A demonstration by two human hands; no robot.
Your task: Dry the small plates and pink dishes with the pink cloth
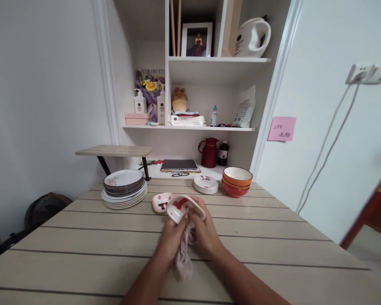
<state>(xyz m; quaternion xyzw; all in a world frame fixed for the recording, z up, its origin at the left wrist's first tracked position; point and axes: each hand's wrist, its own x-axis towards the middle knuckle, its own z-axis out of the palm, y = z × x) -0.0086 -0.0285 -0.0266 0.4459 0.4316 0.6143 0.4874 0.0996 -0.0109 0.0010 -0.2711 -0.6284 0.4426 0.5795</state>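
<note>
Both my hands hold up a small white dish (178, 210) with a red pattern inside, tilted over the table. My left hand (173, 237) grips its near left edge, thumb on the rim. My right hand (205, 226) wraps round the right side. A pale pinkish cloth (184, 262) hangs down between my hands, bunched under the dish; which fingers pinch it is partly hidden. Just behind the held dish, a similar dish (160, 205) with a pink-spotted rim and a dark figure rests on the table, partly covered by the held one.
A stack of plates (123, 178) stands at the left by a small raised shelf (114, 150). Small saucers (205, 185) and stacked orange and red bowls (236, 182) sit at the back right. Behind are a laptop (179, 164), glasses (180, 174), a red jug (209, 152) and a dark bottle (223, 153).
</note>
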